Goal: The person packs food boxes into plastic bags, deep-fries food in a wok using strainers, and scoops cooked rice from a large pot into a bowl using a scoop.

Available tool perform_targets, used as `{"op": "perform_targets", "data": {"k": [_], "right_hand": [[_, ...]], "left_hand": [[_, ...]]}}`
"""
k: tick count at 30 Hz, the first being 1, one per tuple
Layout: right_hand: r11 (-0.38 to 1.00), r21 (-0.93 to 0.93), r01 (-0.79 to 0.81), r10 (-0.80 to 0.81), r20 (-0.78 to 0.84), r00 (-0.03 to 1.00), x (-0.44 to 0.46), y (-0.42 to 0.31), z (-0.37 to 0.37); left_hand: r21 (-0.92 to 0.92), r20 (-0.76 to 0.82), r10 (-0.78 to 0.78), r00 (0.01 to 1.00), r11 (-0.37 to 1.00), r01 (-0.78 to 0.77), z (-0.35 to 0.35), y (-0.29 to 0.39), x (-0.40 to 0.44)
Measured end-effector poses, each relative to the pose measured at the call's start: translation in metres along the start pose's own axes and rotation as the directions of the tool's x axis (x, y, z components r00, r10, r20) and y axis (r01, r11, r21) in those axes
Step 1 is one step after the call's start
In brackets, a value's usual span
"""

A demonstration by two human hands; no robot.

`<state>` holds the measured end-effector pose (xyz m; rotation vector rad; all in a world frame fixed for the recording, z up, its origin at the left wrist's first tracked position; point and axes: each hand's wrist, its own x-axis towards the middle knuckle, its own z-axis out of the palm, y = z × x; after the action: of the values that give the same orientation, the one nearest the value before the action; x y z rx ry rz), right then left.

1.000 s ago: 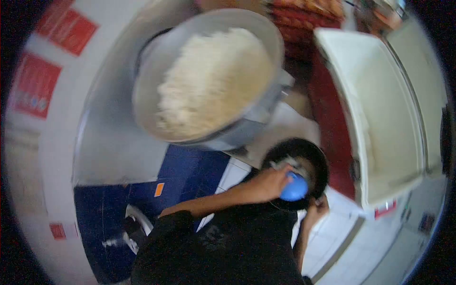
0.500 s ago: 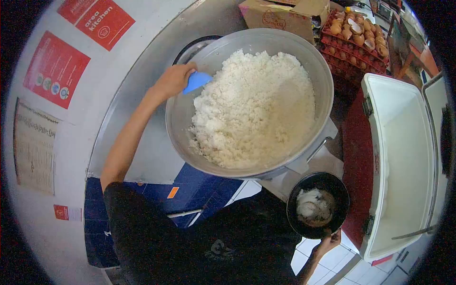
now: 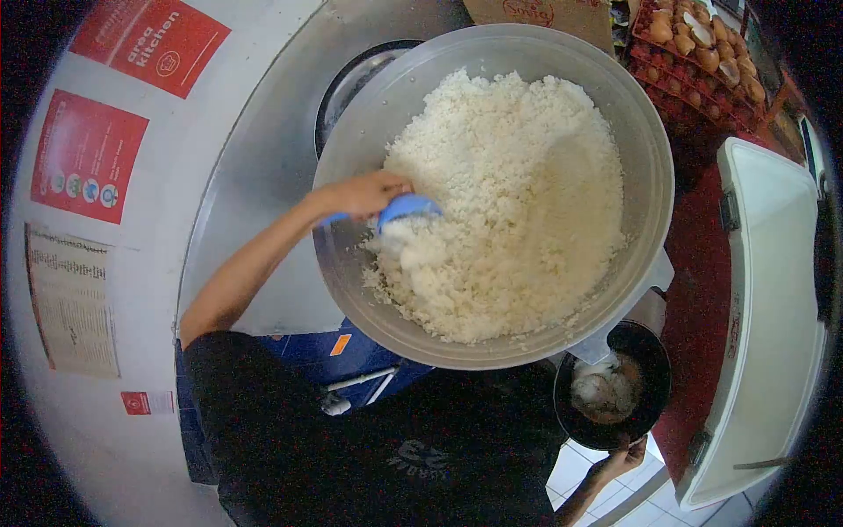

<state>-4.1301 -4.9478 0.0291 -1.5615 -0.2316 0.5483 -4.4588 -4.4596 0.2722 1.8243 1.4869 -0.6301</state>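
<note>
A wide metal pot (image 3: 645, 114) holds a large heap of cooked white rice (image 3: 527, 176). My left hand (image 3: 364, 193) reaches over the pot's left side, closed around a blue rice scoop (image 3: 410, 207). The scoop is tilted against the rice, with a clump just below its edge; motion blurs it slightly. Below the pot's right side, my right hand (image 3: 625, 457) grips the rim of a black bowl (image 3: 587, 430). Inside that bowl lies a white mound (image 3: 606, 391) with brownish matter around it; I cannot tell what it is.
A metal counter (image 3: 250, 202) runs along the left, with a round metal lid or pan (image 3: 351, 88) behind the pot. Red trays of eggs and shells (image 3: 702, 44) stand at the back right beside a cardboard box (image 3: 571, 22). An open white cooler box (image 3: 755, 351) is at the right.
My left hand has moved the blue scoop right and down into the rice. The pot, bowl and surroundings appear shifted, as the view has moved. My right hand still holds the bowl.
</note>
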Motion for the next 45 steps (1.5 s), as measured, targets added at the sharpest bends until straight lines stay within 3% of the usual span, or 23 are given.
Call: {"op": "perform_targets", "data": {"k": [1,3,8,10,11,13,15,16,18,19,21,24,26,27,33,37,41,43,45], "right_hand": [[0.999,-0.019,-0.026,0.026,-0.024,0.999,0.000,0.001,-0.001],[0.996,-0.021,-0.088,0.088,-0.019,0.996,0.000,-0.003,-0.002],[0.994,-0.071,-0.083,0.080,-0.034,0.996,-0.002,-0.014,0.006],[0.996,-0.070,-0.055,0.053,-0.023,0.998,-0.001,-0.009,0.000],[0.991,-0.068,-0.113,0.111,-0.043,0.993,-0.002,0.001,-0.009],[0.983,-0.068,-0.173,0.169,-0.063,0.984,-0.003,-0.011,0.003],[0.996,-0.094,0.009,-0.021,-0.127,0.992,-0.006,-0.038,0.033],[0.995,-0.097,0.012,-0.024,-0.132,0.991,-0.006,-0.035,0.029],[0.996,-0.093,0.005,-0.021,-0.171,0.985,-0.005,-0.023,0.023],[0.996,-0.093,0.008,-0.025,-0.178,0.984,-0.004,-0.021,0.021],[0.995,-0.029,-0.094,0.091,-0.069,0.993,-0.003,-0.021,0.011],[0.996,-0.036,0.078,-0.079,-0.014,0.997,0.000,-0.001,0.000],[0.998,0.000,-0.066,0.066,-0.046,0.997,0.000,-0.018,0.010],[1.000,-0.004,0.002,-0.003,-0.076,0.997,-0.002,-0.014,0.014],[0.999,-0.050,-0.002,-0.005,-0.135,0.991,-0.006,-0.027,0.030],[0.999,0.011,-0.045,0.046,-0.150,0.988,-0.008,-0.036,0.035],[0.999,0.042,-0.026,0.030,-0.104,0.994,-0.004,-0.023,0.018],[0.998,0.047,-0.028,0.032,-0.083,0.996,-0.001,-0.031,0.019],[0.995,0.077,-0.064,0.071,-0.091,0.993,-0.001,-0.041,0.021]], "left_hand": [[0.006,0.002,0.000,1.000,1.000,0.000,0.007,-0.001,-0.004],[0.072,-0.018,0.340,0.940,0.938,-0.338,0.021,-0.006,-0.007],[0.044,0.063,0.487,0.871,0.871,-0.490,0.037,-0.021,0.006],[-0.139,0.213,0.265,0.941,0.961,-0.239,0.020,0.009,-0.017],[-0.140,0.212,0.271,0.939,0.959,-0.245,0.015,0.009,-0.016],[-0.079,0.200,0.093,0.975,0.994,-0.078,-0.001,-0.001,-0.016],[-0.028,0.131,0.103,0.986,0.995,-0.100,-0.027,0.001,-0.027],[0.025,0.057,0.112,0.992,0.993,-0.114,-0.039,0.000,-0.029],[0.090,-0.255,0.327,0.910,0.945,-0.315,-0.057,-0.010,-0.027],[0.093,-0.252,0.335,0.908,0.942,-0.322,-0.059,-0.006,-0.031],[0.425,-0.428,0.571,0.700,0.811,-0.402,-0.060,0.016,-0.043],[0.392,-0.493,0.563,0.664,0.825,-0.408,-0.040,0.068,-0.039],[0.441,-0.493,0.605,0.625,0.794,-0.419,-0.021,0.093,-0.016],[0.497,-0.498,0.628,0.598,0.772,-0.396,-0.012,0.106,-0.003],[0.592,-0.544,0.649,0.532,0.746,-0.304,0.014,0.182,0.076],[0.601,-0.574,0.663,0.480,0.740,-0.303,0.024,0.194,0.083],[0.583,-0.591,0.613,0.524,0.774,-0.247,0.023,0.195,0.081],[0.583,-0.652,0.611,0.448,0.782,-0.218,0.021,0.194,0.084],[0.602,-0.650,0.617,0.444,0.774,-0.196,0.018,0.189,0.082]]}}
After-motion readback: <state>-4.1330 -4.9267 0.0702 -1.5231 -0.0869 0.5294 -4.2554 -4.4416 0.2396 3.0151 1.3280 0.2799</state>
